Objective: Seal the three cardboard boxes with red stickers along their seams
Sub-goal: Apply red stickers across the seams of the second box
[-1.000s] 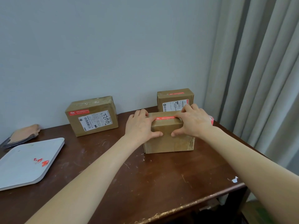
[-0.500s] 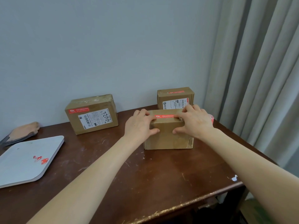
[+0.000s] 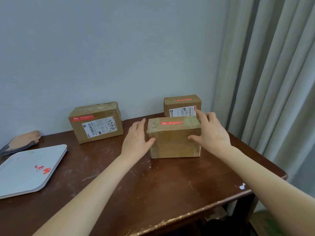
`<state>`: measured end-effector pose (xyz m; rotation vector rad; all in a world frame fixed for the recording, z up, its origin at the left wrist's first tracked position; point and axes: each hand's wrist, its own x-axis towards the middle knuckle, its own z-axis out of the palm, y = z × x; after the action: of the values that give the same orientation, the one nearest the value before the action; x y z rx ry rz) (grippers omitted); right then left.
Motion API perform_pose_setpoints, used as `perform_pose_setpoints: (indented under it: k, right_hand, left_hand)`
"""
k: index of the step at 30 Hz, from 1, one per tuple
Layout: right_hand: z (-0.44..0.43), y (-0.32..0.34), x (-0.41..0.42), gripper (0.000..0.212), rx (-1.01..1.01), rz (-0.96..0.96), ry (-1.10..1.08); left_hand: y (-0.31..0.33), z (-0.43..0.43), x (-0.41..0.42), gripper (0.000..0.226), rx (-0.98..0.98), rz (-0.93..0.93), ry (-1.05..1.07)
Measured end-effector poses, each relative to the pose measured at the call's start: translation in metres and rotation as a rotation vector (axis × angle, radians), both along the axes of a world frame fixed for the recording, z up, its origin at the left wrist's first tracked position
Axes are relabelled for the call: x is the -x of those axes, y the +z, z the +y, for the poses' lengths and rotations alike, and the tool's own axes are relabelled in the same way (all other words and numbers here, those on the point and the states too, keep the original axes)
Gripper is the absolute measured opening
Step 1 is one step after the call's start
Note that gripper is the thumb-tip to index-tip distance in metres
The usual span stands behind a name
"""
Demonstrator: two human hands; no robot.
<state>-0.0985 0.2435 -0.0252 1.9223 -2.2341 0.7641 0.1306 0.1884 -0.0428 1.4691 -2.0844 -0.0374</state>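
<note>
though already stickered red on top, near box (image 3: pixel 173 143) flanked by left hand (image 3: pixel 136 138) and right hand (image 3: pixel 212 133), fingers spread wide, thumbs touching its front

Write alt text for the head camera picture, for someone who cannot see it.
A left hand and right hand flank a cardboard box on a dark wooden table, thumbs on its front, a red sticker on top. Behind it stand a left box and a right box, both stickered red; a white tray lies at left.
</note>
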Motion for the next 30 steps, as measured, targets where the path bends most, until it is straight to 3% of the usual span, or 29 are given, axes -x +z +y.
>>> perform_pose_setpoints:
  k: [6,14,17,19,22,24,30]
  right_hand:
    - [0.009,-0.023,-0.009,0.091,-0.14,-0.191,-0.081]
    - [-0.001,0.009,-0.007,0.074,0.018,-0.693,0.061]
    - [-0.004,0.023,-0.008,0.067,0.049,-0.84,0.122]
    - [-0.006,0.027,-0.007,0.065,0.044,-0.868,0.165]
    - [-0.009,0.033,-0.003,0.072,-0.003,-0.843,0.222]
    - [-0.012,0.035,0.0,0.076,-0.022,-0.825,0.221]
    - [-0.018,0.039,0.003,0.062,0.019,-0.762,0.112]
  left_hand:
    - [-0.014,0.005,-0.004,0.073,-0.423,0.25,0.017]
    - [0.021,0.006,-0.001,0.06,-0.384,0.544,-0.044]
    - [0.038,0.004,0.001,0.044,-0.417,0.719,-0.08]
    - [0.048,0.006,0.002,0.042,-0.435,0.805,-0.098]
    - [0.061,0.006,0.002,0.061,-0.438,0.857,-0.15]
    - [0.067,0.008,0.001,0.045,-0.413,0.844,-0.207]
    - [0.067,0.011,0.0,0.035,-0.338,0.837,-0.251]
